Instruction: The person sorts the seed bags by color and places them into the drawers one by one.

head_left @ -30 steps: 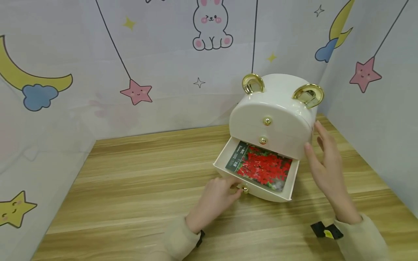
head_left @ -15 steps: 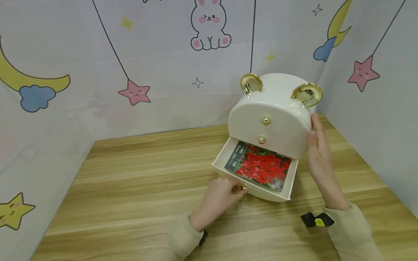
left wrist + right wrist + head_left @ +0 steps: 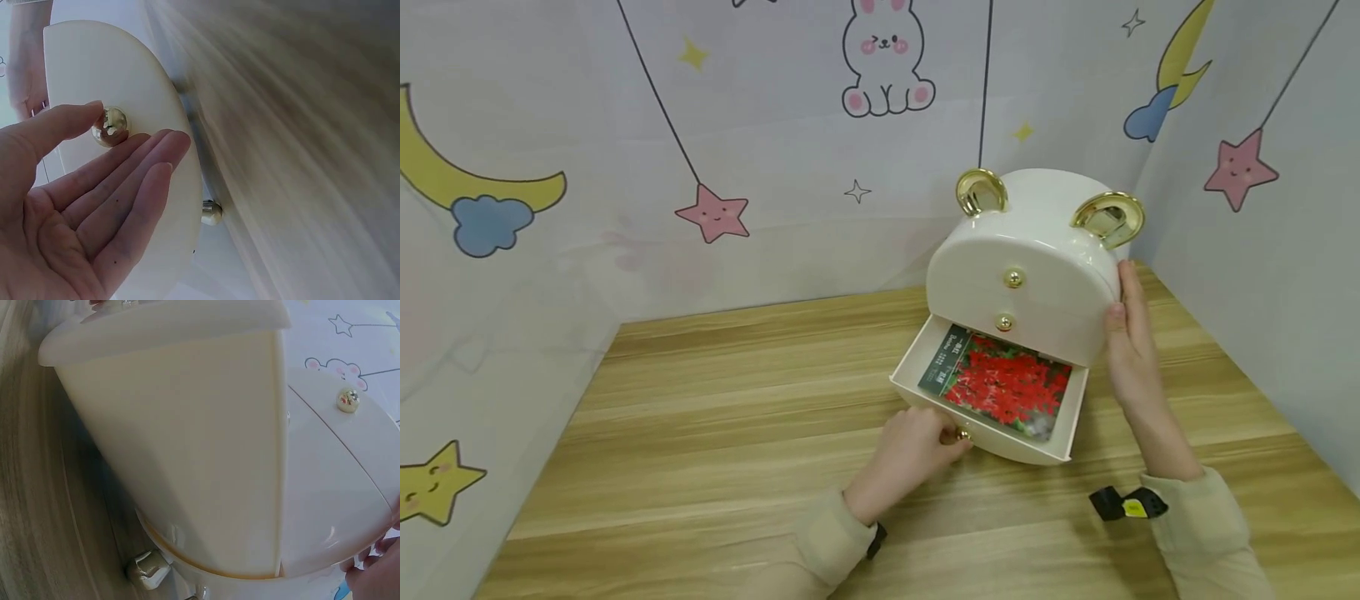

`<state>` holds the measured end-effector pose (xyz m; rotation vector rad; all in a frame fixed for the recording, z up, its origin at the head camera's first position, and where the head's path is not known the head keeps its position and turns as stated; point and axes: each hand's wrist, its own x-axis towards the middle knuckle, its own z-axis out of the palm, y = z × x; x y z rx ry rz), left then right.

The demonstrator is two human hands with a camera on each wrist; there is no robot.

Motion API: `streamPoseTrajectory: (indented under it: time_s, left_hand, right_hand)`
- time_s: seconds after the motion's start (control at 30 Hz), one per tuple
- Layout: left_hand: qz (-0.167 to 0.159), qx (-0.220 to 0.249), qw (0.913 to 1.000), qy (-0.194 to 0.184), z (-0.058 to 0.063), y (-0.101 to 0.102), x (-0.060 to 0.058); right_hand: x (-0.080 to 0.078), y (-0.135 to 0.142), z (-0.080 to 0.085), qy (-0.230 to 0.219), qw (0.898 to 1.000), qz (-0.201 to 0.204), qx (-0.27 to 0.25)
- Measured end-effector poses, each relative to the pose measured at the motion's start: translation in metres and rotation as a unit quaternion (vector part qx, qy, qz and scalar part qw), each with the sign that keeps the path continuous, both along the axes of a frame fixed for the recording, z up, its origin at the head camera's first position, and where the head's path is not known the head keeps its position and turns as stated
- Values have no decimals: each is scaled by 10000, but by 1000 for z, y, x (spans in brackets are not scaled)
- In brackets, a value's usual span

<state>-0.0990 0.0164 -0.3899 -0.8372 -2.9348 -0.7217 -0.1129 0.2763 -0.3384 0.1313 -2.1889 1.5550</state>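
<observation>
A white storage box [image 3: 1022, 275] with gold bear ears stands at the back right in the head view. Its bottom drawer [image 3: 1078, 408] is pulled out, and a card with red flowers [image 3: 1007, 379] lies inside. My left hand [image 3: 913, 450] pinches the gold knob [image 3: 111, 127] on the drawer front between thumb and index finger; the other fingers extend below it. Along the box's right side rests my right hand [image 3: 1135, 358], fingers straight against the wall and thumb at the front edge. Only its fingers show at the right border of the right wrist view.
The box has two more gold knobs, an upper knob [image 3: 1013, 278] and a lower knob [image 3: 1004, 322]. Short gold feet, such as this foot [image 3: 149, 570], hold it above the wooden table [image 3: 722, 433]. A printed wall [image 3: 790, 250] stands close behind, another to the right.
My right hand has come in against the side of the box, its thumb and fingers closer together. My left fingers have settled further onto the knob. The drawer stays out.
</observation>
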Motion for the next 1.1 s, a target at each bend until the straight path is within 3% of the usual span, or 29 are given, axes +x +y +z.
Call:
streamPoseTrajectory:
  time_s: [0.7,1.1]
  left_hand:
    - [92,9,9998,165,4,7,-4]
    - [116,-78,9995,292,5,12,-7]
  right_hand:
    - [-6,6,0,170,9996,211,-119]
    - [-2,5,-2,107,9999,80,-93]
